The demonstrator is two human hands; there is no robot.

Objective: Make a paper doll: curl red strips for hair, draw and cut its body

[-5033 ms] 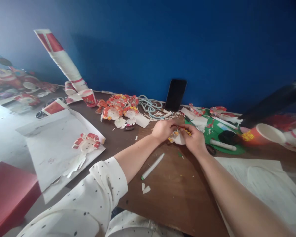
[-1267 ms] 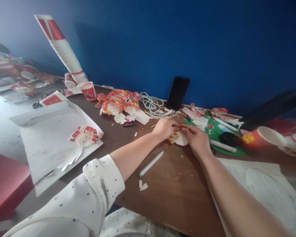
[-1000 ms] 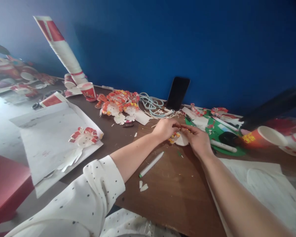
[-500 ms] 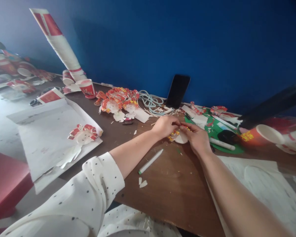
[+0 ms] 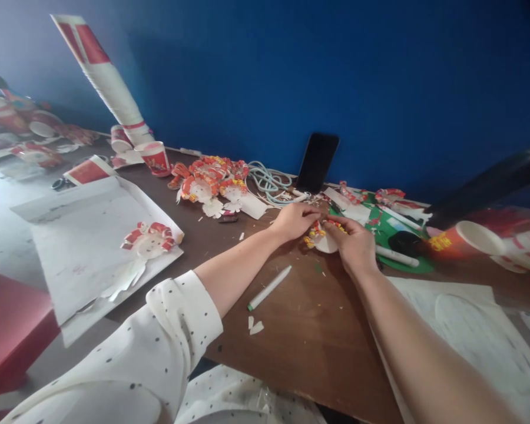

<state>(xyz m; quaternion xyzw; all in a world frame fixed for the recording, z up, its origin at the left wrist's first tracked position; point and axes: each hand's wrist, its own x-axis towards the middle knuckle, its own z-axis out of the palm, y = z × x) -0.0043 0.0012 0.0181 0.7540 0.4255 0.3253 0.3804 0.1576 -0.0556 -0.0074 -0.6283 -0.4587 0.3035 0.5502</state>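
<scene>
A paper cup cut into curled red and yellow strips round a white base (image 5: pixel 325 244) is between my hands, just above or on the brown board. My right hand (image 5: pixel 357 242) pinches it from the right, thumb over the strips. My left hand (image 5: pixel 295 222) is closed at its far left side, fingertips pinched at the curled strips; what exactly they grip is partly hidden. Nearer to me lies a white marker with a green end (image 5: pixel 270 288), and beside it are small white paper scraps (image 5: pixel 256 328).
Several curled cut cups (image 5: pixel 207 179) are piled at the back left, near a blue cord (image 5: pixel 269 179). A phone (image 5: pixel 318 162) leans on the blue wall. A green sheet (image 5: pixel 382 227) and an orange cup (image 5: pixel 463 241) are right. A tall cup stack (image 5: pixel 110 88) leans at left.
My left hand has shifted slightly away from the cut cup, showing more of its curled strips. My right hand stays at its right side.
</scene>
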